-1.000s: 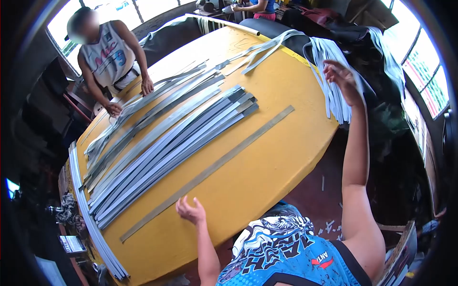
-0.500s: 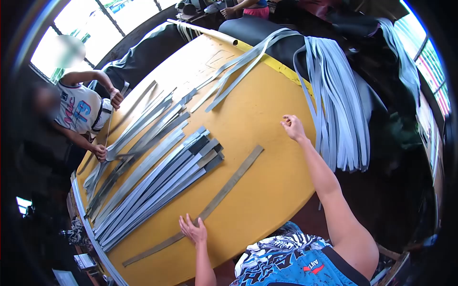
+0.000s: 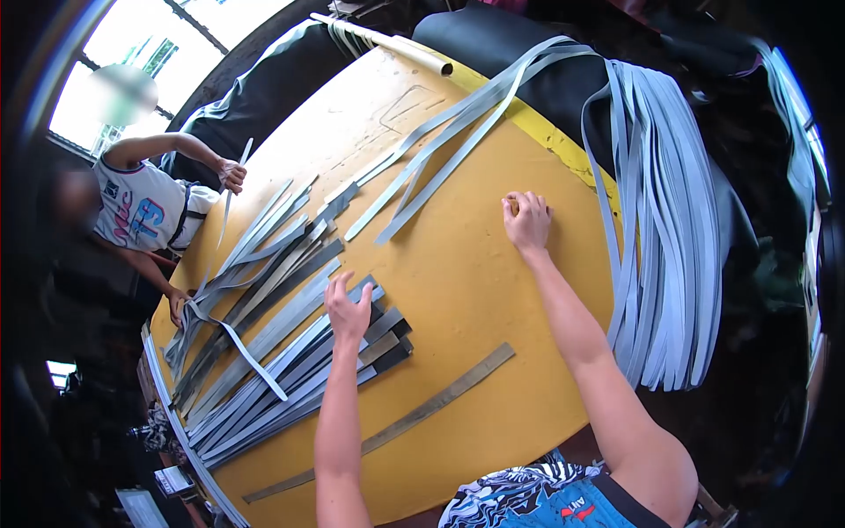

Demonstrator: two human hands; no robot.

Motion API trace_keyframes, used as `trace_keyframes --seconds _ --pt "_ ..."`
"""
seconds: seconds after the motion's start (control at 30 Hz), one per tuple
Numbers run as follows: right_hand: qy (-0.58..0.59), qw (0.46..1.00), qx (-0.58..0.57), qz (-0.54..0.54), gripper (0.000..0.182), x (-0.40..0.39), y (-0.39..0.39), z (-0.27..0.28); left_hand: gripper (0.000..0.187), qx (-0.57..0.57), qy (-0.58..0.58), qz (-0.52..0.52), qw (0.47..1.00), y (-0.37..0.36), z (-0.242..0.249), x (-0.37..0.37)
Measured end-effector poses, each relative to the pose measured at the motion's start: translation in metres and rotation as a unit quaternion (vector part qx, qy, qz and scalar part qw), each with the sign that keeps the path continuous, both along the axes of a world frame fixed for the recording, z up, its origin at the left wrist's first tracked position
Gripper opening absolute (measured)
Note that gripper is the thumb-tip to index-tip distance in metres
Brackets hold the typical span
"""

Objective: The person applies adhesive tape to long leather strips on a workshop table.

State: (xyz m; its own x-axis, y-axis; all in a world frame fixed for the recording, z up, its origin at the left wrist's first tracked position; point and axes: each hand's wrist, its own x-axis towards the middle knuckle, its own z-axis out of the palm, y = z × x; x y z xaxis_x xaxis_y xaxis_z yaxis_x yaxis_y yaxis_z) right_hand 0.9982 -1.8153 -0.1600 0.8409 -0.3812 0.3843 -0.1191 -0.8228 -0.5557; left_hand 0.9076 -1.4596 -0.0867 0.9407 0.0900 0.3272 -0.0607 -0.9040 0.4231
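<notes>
My left hand [image 3: 347, 310] hangs over the ends of a bundle of grey and dark strips [image 3: 264, 387], its fingers apart and nothing in them. Farther right, my right hand [image 3: 528, 222] is over the yellow tabletop [image 3: 466, 290], fingers loosely bent and apart, with no object showing in it. A single brownish-grey strip [image 3: 440, 396] lies slantwise across the near part of the table and passes behind my left forearm. Pale grey strips [image 3: 440, 132] reach over the table's far edge, to the left of my right hand.
A thick hank of grey strips [image 3: 664, 229] hangs off the right edge. A co-worker [image 3: 145, 207] at the left side handles loose strips [image 3: 224, 211]. Dark sheet material [image 3: 493, 44] and a pale tube [image 3: 387, 42] lie at the far edge.
My left hand has risen from the single strip and moved forward over the bundle. My right hand has shifted slightly left and forward. The co-worker's upper hand now lifts a strip.
</notes>
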Motion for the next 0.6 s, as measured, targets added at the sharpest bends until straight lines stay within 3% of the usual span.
trace_keyframes --seconds 0.2,0.3,0.4,0.5,0.6 --pt "-0.016 0.999 0.026 -0.023 0.009 0.017 0.003 0.007 0.058 -0.083 0.07 -0.039 0.993 -0.046 -0.022 0.159" --pt "-0.033 0.998 0.049 -0.017 0.009 0.015 0.002 0.008 0.059 -0.074 0.085 -0.06 0.992 -0.072 -0.03 0.206" --pt "-0.046 0.997 0.066 -0.011 0.008 0.015 0.002 0.008 0.057 -0.016 0.114 -0.066 0.991 -0.081 -0.034 0.233" --pt "-0.052 0.995 0.084 -0.005 0.008 0.014 0.001 0.008 0.042 0.014 0.224 -0.06 0.973 -0.081 -0.02 0.245" --pt "-0.057 0.994 0.09 0.0 0.007 0.014 0.0 0.006 0.033 0.108 0.179 -0.092 0.974 -0.083 0.0 0.238"
